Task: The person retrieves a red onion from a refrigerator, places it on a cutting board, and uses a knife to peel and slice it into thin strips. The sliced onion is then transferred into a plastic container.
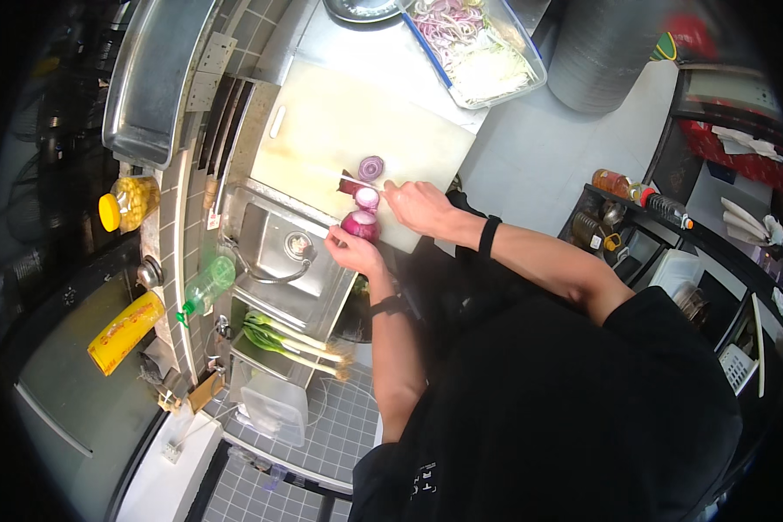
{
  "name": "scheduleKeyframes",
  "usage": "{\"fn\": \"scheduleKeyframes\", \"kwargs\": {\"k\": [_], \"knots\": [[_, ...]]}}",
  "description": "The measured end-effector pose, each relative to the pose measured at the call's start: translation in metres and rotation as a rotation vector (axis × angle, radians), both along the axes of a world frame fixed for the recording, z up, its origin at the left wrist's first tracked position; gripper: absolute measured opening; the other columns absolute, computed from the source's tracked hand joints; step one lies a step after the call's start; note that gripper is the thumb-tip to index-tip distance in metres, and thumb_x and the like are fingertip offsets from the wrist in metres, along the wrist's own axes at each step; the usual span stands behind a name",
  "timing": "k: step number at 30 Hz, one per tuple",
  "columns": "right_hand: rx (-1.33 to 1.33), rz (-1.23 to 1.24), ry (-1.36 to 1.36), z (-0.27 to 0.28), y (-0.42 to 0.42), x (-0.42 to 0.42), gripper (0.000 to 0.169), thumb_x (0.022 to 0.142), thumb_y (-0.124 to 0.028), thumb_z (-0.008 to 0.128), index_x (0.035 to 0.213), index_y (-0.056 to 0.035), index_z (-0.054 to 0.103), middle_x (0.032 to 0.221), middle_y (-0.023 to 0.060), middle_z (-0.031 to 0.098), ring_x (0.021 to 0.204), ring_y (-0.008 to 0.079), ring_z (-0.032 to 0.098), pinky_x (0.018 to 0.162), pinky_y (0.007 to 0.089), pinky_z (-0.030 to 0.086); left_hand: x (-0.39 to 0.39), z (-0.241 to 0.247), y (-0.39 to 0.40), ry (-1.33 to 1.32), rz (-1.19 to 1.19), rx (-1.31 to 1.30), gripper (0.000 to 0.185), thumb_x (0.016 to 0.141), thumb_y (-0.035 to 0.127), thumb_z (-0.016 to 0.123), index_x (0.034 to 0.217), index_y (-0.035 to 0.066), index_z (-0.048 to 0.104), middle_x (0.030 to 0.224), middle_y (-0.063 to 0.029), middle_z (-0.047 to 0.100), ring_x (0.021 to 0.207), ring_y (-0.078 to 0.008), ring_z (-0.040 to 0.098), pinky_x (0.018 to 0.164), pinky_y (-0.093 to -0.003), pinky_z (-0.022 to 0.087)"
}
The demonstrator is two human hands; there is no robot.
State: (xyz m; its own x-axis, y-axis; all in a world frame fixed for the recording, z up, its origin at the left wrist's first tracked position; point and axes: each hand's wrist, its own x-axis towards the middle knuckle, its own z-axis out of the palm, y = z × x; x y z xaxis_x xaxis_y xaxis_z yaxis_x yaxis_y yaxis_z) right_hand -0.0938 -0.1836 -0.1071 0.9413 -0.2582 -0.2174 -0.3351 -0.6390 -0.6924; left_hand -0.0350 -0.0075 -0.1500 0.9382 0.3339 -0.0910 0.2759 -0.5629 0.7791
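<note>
A kitchen knife (353, 180), its narrow blade seen nearly edge-on, is in my right hand (419, 205) above a pale cutting board (313, 104). My left hand (357, 253) grips a purple-skinned red onion (360, 226) at the board's near edge, by the sink. Between that onion and the blade lies a cut onion piece (367, 198), pale face up. Just beyond the knife rests an onion half (370, 168) showing its rings. A dark red scrap of onion skin (347, 185) sits partly under the blade.
A clear plastic container (528, 75) of sliced onion and pale shreds stands past the board, beside a dark round pan (365, 9). Left are a steel sink (267, 241), several knives in a wall rack (218, 130) and a green bottle (210, 285). Spring onions (293, 342) lie nearby.
</note>
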Motion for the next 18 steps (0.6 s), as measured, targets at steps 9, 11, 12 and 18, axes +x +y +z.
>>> {"fn": "scheduleKeyframes", "kwargs": {"k": [9,11,12,18], "knots": [[-0.301,-0.035,-0.015,0.011,-0.057,-0.012,0.049,0.102,-0.014,0.061,0.147,0.0041,0.062,0.108,0.0308,0.076,0.096,0.0452,0.078,0.084,0.0564,0.062,0.002,-0.014,0.035,0.159,-0.389,0.149,0.055,0.094,0.026,0.093,0.136,0.001,0.068,0.125,-0.0193,0.076,0.116,-0.0308,0.073,0.107,-0.043,0.057],[-0.452,0.015,-0.062,-0.02,-0.073,-0.013,0.049,0.101,-0.012,0.061,0.149,0.0,0.063,0.113,0.0275,0.075,0.108,0.0419,0.075,0.094,0.0542,0.058,0.001,-0.006,0.028,0.181,-0.315,-0.06,0.059,0.089,0.02,0.097,0.136,0.002,0.068,0.132,-0.0179,0.072,0.121,-0.0299,0.069,0.109,-0.0425,0.055],[-0.483,0.018,-0.006,-0.028,-0.074,-0.011,0.051,0.1,-0.009,0.062,0.151,-0.0046,0.063,0.113,0.0227,0.073,0.117,0.0366,0.07,0.099,0.048,0.053,0.003,-0.001,0.026,0.189,-0.272,-0.163,0.061,0.086,0.017,0.098,0.136,0.002,0.068,0.135,-0.0171,0.07,0.123,-0.0295,0.068,0.11,-0.0422,0.054],[-0.55,-0.014,0.143,-0.036,-0.054,0.008,0.045,0.1,-0.015,0.065,0.144,-0.0042,0.067,0.117,0.0243,0.073,0.123,0.0419,0.069,0.102,0.0565,0.05,0.0,0.058,0.034,0.222,-0.277,-0.346,0.055,0.091,0.01,0.095,0.138,0.002,0.067,0.135,-0.0119,0.069,0.122,-0.0223,0.067,0.109,-0.0365,0.055]]}}
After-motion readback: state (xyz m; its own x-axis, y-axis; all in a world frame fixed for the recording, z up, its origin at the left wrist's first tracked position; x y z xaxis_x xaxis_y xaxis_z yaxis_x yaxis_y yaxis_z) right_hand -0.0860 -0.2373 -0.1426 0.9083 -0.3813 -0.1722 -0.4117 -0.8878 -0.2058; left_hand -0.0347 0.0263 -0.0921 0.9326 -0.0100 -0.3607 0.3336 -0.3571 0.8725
